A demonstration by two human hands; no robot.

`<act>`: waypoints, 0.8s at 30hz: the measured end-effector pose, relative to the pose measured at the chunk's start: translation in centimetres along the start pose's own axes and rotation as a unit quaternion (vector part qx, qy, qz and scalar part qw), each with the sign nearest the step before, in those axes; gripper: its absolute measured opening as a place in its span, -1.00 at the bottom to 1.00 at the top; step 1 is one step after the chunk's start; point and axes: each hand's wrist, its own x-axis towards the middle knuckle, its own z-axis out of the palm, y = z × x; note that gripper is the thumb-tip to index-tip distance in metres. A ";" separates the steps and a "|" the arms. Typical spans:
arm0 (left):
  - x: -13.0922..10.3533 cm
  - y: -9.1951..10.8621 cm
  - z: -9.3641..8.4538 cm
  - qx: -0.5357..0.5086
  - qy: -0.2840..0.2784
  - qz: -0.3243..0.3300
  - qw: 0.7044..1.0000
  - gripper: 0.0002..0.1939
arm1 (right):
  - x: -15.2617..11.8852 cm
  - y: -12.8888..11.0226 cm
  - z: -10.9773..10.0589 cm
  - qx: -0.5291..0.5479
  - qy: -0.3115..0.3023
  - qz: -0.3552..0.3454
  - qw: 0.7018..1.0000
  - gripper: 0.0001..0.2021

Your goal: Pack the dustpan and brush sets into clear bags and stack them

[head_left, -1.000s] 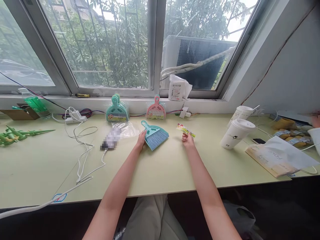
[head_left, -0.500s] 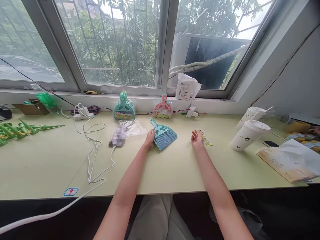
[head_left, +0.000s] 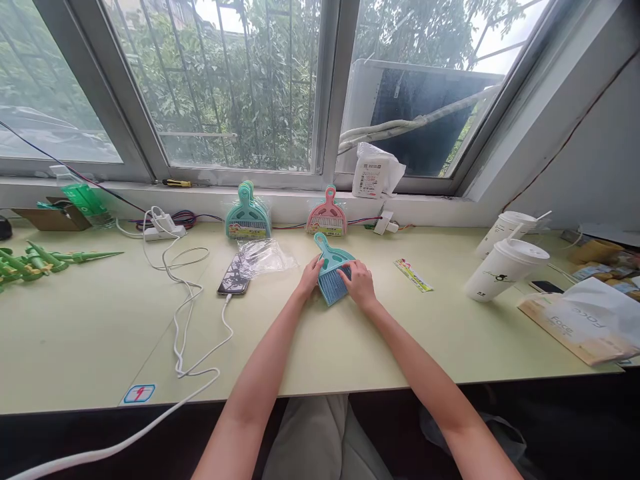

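Observation:
A small teal dustpan [head_left: 345, 255] with a matching hand brush [head_left: 331, 283] nested in it lies tilted over the table in front of me. Its looped handle points away and the blue-grey bristles face me. My left hand [head_left: 311, 276] grips the dustpan's left side near the handle. From the right, my right hand [head_left: 361, 283] has its fingers curled onto the brush, over the top of the bristles; its fingertips press there. To the right of both hands lies a printed label strip [head_left: 413, 275], touched by neither.
Clear plastic wrapping [head_left: 267, 259] partly covers a phone [head_left: 233, 277] with a white cable [head_left: 183, 320]. Packed teal sets [head_left: 247, 212] and pink sets [head_left: 327, 213] lean at the sill. White cups [head_left: 507, 270] and a paper bag [head_left: 585, 320] stand right; green plastic pieces [head_left: 43, 259] lie left.
My right hand has moved left from beside the label strip onto the brush. The dustpan and brush, in my left hand, have shifted slightly right.

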 end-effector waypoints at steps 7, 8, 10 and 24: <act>-1.4 2.2 2.0 0.186 0.005 0.059 0.981 -0.38 | -0.2 -1.5 -1.1 -0.042 0.058 -0.028 0.997 -0.71; -1.7 2.5 2.2 0.207 0.002 0.067 0.976 -0.39 | -0.1 -1.6 -1.3 -0.035 0.060 -0.026 0.997 -0.71; -2.1 2.8 2.7 0.235 0.001 0.088 0.968 -0.40 | 0.0 -1.8 -1.5 -0.022 0.066 0.003 0.998 -0.68; -0.3 1.6 0.9 0.210 0.082 0.021 0.974 -0.60 | 1.2 -1.9 -4.8 0.039 0.091 0.041 0.994 -0.80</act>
